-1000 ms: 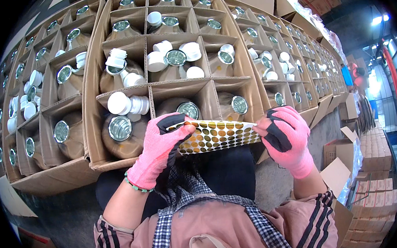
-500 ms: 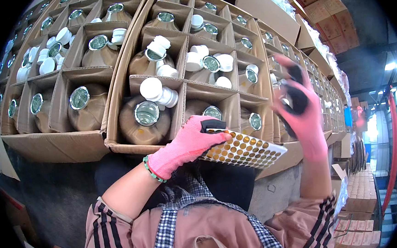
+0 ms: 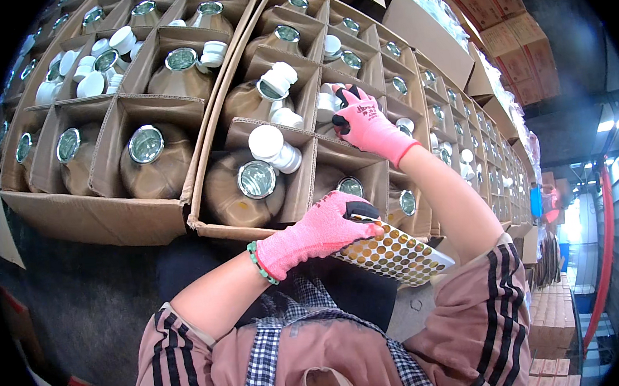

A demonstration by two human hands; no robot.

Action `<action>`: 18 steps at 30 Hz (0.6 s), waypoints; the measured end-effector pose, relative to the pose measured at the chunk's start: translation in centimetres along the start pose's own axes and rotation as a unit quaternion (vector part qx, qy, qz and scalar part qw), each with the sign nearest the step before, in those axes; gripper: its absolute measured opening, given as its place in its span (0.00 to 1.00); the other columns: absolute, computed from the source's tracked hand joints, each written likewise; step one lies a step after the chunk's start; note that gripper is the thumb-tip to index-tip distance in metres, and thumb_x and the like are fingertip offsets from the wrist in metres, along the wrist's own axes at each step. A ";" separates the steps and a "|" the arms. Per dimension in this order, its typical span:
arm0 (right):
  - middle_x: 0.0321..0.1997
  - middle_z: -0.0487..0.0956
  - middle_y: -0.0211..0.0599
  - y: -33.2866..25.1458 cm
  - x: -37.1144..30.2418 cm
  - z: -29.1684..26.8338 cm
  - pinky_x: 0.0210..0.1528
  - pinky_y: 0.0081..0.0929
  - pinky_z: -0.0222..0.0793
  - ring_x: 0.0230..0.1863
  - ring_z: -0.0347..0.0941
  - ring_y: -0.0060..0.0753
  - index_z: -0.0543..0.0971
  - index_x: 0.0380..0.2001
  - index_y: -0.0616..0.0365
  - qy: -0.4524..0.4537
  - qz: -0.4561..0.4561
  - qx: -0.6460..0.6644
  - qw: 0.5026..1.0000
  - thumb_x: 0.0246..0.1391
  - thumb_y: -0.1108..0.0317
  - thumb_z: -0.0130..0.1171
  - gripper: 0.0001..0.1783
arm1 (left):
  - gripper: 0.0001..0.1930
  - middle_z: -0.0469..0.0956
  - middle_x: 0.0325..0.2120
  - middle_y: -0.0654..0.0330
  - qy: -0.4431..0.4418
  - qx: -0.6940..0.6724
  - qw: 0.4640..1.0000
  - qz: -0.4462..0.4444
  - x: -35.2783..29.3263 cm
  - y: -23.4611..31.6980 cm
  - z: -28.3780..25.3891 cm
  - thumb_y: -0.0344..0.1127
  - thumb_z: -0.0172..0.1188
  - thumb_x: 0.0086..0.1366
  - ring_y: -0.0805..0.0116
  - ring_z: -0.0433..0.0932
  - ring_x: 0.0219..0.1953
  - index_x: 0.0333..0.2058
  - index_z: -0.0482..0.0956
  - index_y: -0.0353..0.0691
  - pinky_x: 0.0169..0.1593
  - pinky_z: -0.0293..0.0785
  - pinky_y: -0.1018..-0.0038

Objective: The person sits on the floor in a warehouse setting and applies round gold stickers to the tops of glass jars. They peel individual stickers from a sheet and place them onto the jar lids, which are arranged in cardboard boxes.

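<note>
Cardboard boxes [image 3: 103,214] below: right hand [image 3: 366,121] outstretched, left hand [image 3: 319,229] gripping sticker sheet [image 3: 393,253].

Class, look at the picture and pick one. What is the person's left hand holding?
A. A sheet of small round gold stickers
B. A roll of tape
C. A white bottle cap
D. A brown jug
A: the left hand in its pink glove grips a sheet of round gold stickers below the cartons, while the right hand reaches up among the jugs.
</note>
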State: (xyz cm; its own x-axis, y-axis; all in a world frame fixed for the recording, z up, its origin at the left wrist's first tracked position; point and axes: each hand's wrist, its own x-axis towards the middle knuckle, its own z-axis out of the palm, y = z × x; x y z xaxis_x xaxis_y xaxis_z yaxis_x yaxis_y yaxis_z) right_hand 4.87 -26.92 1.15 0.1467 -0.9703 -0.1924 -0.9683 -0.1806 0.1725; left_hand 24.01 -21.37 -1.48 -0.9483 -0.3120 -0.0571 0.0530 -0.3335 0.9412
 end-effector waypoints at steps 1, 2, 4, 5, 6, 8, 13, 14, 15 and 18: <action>0.57 0.57 0.42 0.0 0.0 -0.1 0.56 0.43 0.51 0.57 0.52 0.49 0.77 0.21 0.50 0.013 -0.017 -0.004 1.000 0.31 0.65 0.60 0.08 | 0.12 0.76 0.20 0.65 -0.001 -0.003 1.000 -0.004 0.0 0.0 0.0 0.37 0.64 0.46 0.81 0.70 0.25 0.27 0.77 0.36 0.29 0.66 0.81; 0.57 0.57 0.42 0.0 0.1 -0.2 0.56 0.43 0.51 0.57 0.51 0.48 0.77 0.21 0.50 0.027 -0.035 -0.008 0.999 0.31 0.65 0.60 0.08 | 0.12 0.76 0.20 0.65 0.001 -0.005 1.000 -0.001 0.0 0.1 0.0 0.37 0.63 0.46 0.81 0.70 0.25 0.27 0.77 0.36 0.29 0.66 0.82; 0.57 0.57 0.41 0.1 -0.2 0.1 0.56 0.42 0.50 0.58 0.51 0.46 0.76 0.22 0.51 0.043 -0.038 -0.026 0.998 0.30 0.65 0.61 0.09 | 0.11 0.75 0.20 0.65 0.003 -0.008 1.000 0.004 0.0 0.1 0.1 0.36 0.63 0.47 0.81 0.70 0.24 0.27 0.77 0.36 0.29 0.66 0.82; 0.57 0.57 0.41 0.2 -0.2 0.0 0.56 0.42 0.50 0.58 0.51 0.45 0.76 0.22 0.51 0.053 -0.039 -0.035 0.997 0.29 0.65 0.61 0.10 | 0.11 0.75 0.20 0.65 0.004 -0.014 1.000 0.010 0.1 0.2 0.1 0.36 0.63 0.47 0.82 0.70 0.24 0.27 0.77 0.36 0.29 0.66 0.83; 0.57 0.57 0.41 0.2 -0.2 0.0 0.56 0.42 0.50 0.58 0.51 0.45 0.76 0.22 0.52 0.066 -0.044 -0.042 0.996 0.29 0.65 0.61 0.11 | 0.10 0.75 0.21 0.65 0.004 -0.020 1.000 0.016 0.1 0.2 0.2 0.36 0.63 0.47 0.82 0.70 0.24 0.27 0.77 0.36 0.29 0.66 0.83; 0.57 0.58 0.41 0.2 -0.2 0.0 0.55 0.42 0.51 0.57 0.52 0.45 0.76 0.24 0.53 0.093 -0.054 -0.056 0.993 0.29 0.65 0.61 0.12 | 0.11 0.75 0.21 0.65 0.002 -0.024 0.999 0.021 0.2 0.2 0.2 0.37 0.63 0.47 0.81 0.70 0.25 0.27 0.77 0.36 0.30 0.66 0.82; 0.49 0.66 0.42 0.8 -1.1 -0.5 0.51 0.38 0.57 0.51 0.61 0.44 0.74 0.27 0.56 0.215 -0.037 -0.009 0.976 0.31 0.66 0.60 0.14 | 0.10 0.74 0.20 0.67 0.001 -0.018 1.000 0.002 0.4 0.4 0.1 0.35 0.63 0.47 0.83 0.69 0.25 0.26 0.77 0.35 0.30 0.65 0.83; 0.46 0.68 0.42 1.0 -1.9 -1.5 0.49 0.37 0.59 0.49 0.63 0.44 0.74 0.26 0.57 0.251 0.001 0.044 0.967 0.32 0.66 0.60 0.13 | 0.11 0.74 0.20 0.67 -0.007 -0.010 1.000 0.002 0.6 0.4 0.1 0.36 0.63 0.47 0.83 0.69 0.25 0.27 0.77 0.36 0.30 0.65 0.84; 0.44 0.70 0.43 1.0 -2.7 -2.5 0.47 0.36 0.61 0.47 0.65 0.44 0.73 0.26 0.58 0.285 0.038 0.097 0.953 0.33 0.66 0.59 0.13 | 0.11 0.74 0.21 0.67 0.006 -0.008 1.000 -0.008 0.6 0.4 0.1 0.36 0.63 0.47 0.83 0.69 0.26 0.27 0.77 0.36 0.30 0.65 0.84; 0.32 0.74 0.39 -1.5 -7.2 -8.2 0.42 0.26 0.64 0.37 0.71 0.34 0.73 0.27 0.63 0.367 0.113 0.351 0.854 0.39 0.75 0.56 0.08 | 0.10 0.74 0.24 0.68 0.064 -0.020 0.997 -0.025 0.4 -0.3 0.0 0.34 0.62 0.49 0.82 0.70 0.28 0.29 0.77 0.35 0.33 0.65 0.85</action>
State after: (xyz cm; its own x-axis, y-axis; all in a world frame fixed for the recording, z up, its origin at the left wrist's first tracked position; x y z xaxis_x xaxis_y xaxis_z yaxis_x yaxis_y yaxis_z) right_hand 6.89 -21.00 10.20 -0.2225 -0.8539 0.4705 -0.8335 -0.0838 -0.5462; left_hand 23.62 -21.35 -1.76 -0.9024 -0.4046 -0.1486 0.0211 -0.3857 0.9224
